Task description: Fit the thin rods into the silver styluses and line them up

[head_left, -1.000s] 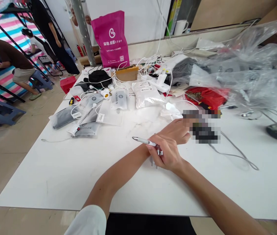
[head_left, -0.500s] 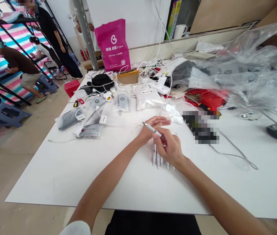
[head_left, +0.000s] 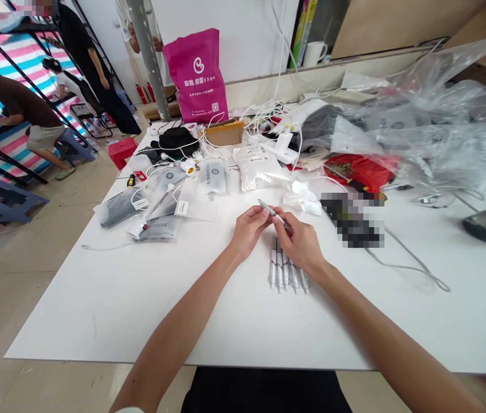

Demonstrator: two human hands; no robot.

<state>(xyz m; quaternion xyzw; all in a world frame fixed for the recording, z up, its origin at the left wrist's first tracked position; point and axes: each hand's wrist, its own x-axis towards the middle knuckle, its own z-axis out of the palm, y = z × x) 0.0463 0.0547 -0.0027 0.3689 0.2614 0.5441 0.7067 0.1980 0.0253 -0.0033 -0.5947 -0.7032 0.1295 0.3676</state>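
Note:
Both my hands hold one slim silver pen just above the white table. My left hand pinches its far, left end. My right hand grips its near end with the fingers curled. Directly under my right hand, several more silver pens lie side by side on the table, pointing toward me.
Plastic-bagged items, white cables and a black pouch crowd the far left of the table. A pink bag stands at the back. Crumpled clear plastic and a red packet fill the right. People sit and stand at the far left.
My left hand drew back from the blurred item on the right and took hold of the pen's tip. My right hand lifted off the row of pens, which now shows fully.

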